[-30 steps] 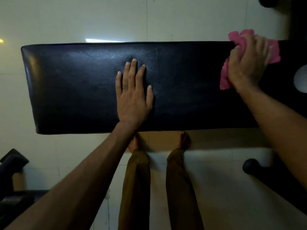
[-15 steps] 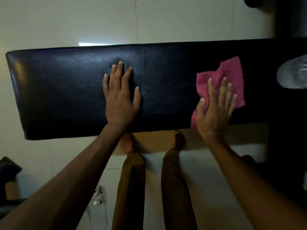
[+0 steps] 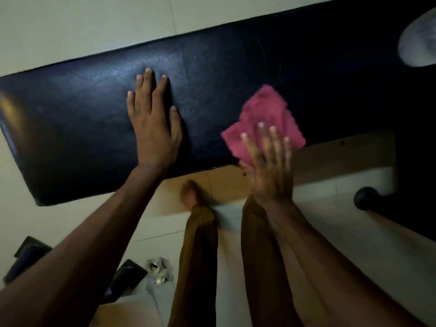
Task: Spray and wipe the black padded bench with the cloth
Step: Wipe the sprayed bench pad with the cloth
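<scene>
My right hand (image 3: 269, 168) lies flat, fingers spread, pressing the crumpled pink cloth (image 3: 264, 121) at the near edge of the long black padded desk (image 3: 82, 119), whose unwiped length runs leftward past my flat, empty left hand (image 3: 153, 128).

Left hand (image 3: 153, 128) flat on the black padded table (image 3: 82, 119); right hand (image 3: 269, 166) on the pink cloth (image 3: 264, 114) at the near edge.
</scene>
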